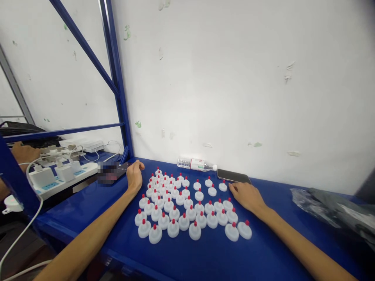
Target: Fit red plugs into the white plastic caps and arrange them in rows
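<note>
Several white round caps with red tips (184, 221) stand upright on the blue table, packed closely at the left and more loosely at the right. My left hand (135, 176) rests at the far left corner of the group, fingers curled in, with nothing visible in it. Over at the right, my right hand (248, 196) lies low on the table with its fingers extended. Its fingertips are beside a single cap (223, 186), and I see nothing held.
A clear water bottle (197, 164) lies by the wall, beside a dark phone (233, 176). Plastic bags (334, 207) lie at the right. At the left are a blue frame post (117, 86), a power strip (68, 180) with chargers, a dark flat box (121, 170) and another person's hand (25, 153).
</note>
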The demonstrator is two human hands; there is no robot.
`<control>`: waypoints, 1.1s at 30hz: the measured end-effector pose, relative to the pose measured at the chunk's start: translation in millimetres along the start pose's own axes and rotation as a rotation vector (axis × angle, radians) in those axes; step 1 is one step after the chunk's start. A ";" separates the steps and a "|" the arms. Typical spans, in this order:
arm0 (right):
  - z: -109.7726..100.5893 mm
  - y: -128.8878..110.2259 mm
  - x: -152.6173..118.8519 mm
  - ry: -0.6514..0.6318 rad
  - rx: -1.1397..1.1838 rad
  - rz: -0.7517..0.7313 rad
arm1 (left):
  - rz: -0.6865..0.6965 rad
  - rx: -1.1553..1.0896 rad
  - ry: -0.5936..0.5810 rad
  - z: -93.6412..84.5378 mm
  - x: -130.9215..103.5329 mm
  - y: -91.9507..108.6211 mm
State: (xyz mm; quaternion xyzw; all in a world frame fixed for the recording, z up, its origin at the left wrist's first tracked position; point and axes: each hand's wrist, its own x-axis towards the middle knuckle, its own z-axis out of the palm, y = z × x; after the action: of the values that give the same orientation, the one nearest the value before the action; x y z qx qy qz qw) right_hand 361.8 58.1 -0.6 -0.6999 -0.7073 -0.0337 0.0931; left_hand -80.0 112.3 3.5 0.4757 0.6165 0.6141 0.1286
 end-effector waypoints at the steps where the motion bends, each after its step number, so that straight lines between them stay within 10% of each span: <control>1: -0.3 -0.3 -0.1 -0.001 -0.001 0.001 | 0.001 0.044 0.022 -0.3 1.1 -0.9; 33: -2.3 -4.9 -2.6 0.053 0.002 -0.018 | 0.220 0.943 -0.490 36.1 38.2 -5.4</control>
State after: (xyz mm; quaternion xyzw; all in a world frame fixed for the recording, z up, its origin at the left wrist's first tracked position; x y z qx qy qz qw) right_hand 357.1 55.1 1.6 -0.6924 -0.7108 -0.0524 0.1120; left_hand -75.1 164.8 7.3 0.6729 0.7236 0.1518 -0.0240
